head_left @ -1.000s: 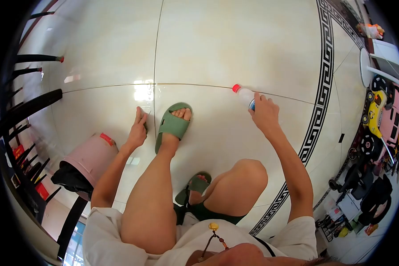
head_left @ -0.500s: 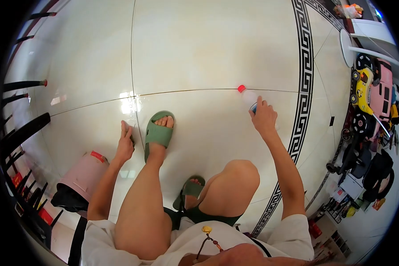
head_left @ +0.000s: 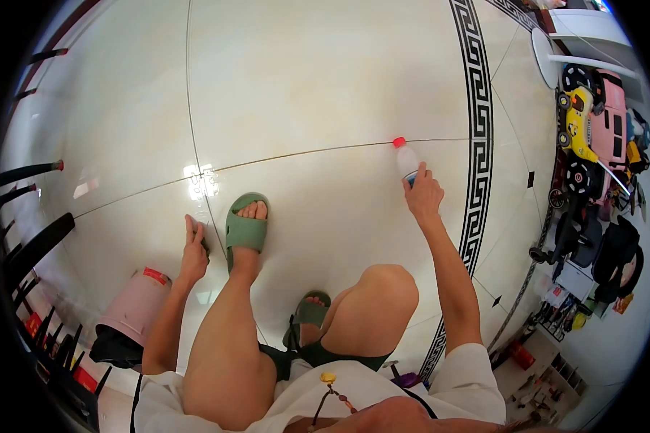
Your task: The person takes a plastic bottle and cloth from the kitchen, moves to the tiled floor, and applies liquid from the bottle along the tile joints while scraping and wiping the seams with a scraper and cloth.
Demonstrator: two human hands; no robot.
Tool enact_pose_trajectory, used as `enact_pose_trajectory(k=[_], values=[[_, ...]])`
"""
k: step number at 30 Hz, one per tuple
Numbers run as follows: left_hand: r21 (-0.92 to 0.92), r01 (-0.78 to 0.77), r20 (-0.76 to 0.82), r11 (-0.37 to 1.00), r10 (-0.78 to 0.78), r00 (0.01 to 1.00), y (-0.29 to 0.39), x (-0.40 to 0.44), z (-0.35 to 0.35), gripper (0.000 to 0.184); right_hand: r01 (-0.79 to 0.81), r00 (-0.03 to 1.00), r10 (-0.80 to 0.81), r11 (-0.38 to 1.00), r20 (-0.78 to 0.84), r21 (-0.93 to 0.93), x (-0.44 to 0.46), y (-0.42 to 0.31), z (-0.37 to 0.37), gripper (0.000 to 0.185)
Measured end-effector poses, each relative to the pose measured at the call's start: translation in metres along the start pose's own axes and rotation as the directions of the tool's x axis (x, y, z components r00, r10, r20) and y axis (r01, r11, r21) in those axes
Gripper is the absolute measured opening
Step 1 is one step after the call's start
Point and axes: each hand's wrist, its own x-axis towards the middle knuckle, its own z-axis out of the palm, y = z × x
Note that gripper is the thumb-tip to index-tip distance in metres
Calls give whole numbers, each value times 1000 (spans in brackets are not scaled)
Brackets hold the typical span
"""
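My right hand [head_left: 425, 195] is wrapped round the lower part of a clear plastic bottle [head_left: 407, 160] with a red cap and a bluish label. The cap points away from me, toward a floor tile joint. Over on the left, my left hand [head_left: 193, 252] is beside the green slipper [head_left: 248, 229] on my forward foot. Its first two fingers reach forward, while the others curl at a small dark thing [head_left: 206, 250], mostly hidden by the hand, whose kind I cannot make out.
A pink bin [head_left: 133, 307] with a black bag stands by my left forearm. Dark chair legs [head_left: 40, 252] line the left edge. On the right are a pink toy car [head_left: 611, 123], a yellow toy vehicle [head_left: 576, 123] and a patterned floor border [head_left: 479, 144].
The view has shifted slightly, so the floor and toys sit further left. My right hand stays on the bottle, of which more shows. My left hand appears slightly nearer my body.
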Motion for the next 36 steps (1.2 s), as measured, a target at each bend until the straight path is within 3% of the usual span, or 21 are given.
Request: enact_pose_trajectory(k=[4,7,22,25,31,36], values=[[-45,78,73,996,-74,995,20,0,-12,67,-64,998,64,998,-2,-14,5,14,2,65],[28,-12,39,1000,11,999,6,0,-6,68,-104,995,104,994,-1,-44,13,28,5,64],[11,-90,47,996,90,995,-7,0,-5,68,-171,984,163,975,-67,-141,45,97,16,65],[12,4,85,1000,-5,996,3,1,-9,66,-197,979,188,969,-74,-151,53,110,14,63],[83,-25,81,996,18,997,-1,-1,-8,68,-298,952,289,950,-97,-96,75,141,18,52],[85,-15,82,996,8,997,3,3,-10,69,-356,934,345,924,-93,-143,90,164,26,53]])
